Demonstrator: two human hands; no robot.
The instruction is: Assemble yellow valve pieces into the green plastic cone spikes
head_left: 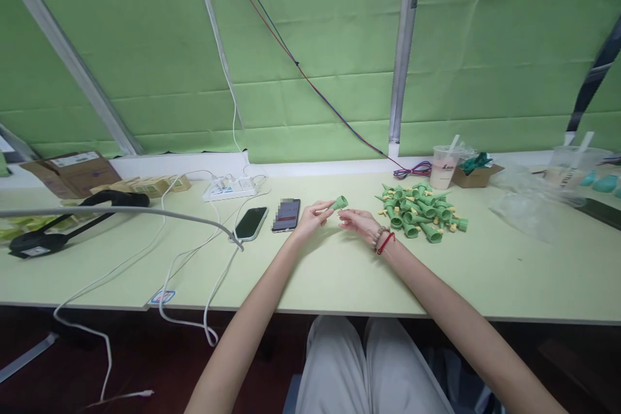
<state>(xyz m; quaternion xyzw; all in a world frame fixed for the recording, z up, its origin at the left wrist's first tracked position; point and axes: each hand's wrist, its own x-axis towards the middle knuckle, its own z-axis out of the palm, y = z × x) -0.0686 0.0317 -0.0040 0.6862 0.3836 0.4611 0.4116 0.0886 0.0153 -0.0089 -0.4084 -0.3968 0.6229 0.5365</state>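
Two hands of mine meet over the middle of the green table (pixel 339 278). My left hand (pixel 310 220) pinches a small green cone (pixel 340 202) by its thin end, with the wide end pointing up and to the right. My right hand (pixel 356 220) sits just right of it, fingers loosely curled and holding nothing, its fingertips close to the cone. Beads and a red string go round my right wrist. A pile of cones (pixel 420 210) lies just right of my right hand, a bit farther away. Two phones (pixel 269 218) lie flat to the left of my left hand. Far behind them is a white power strip (pixel 229 189). A cup (pixel 444 167) with a straw stands behind the pile.
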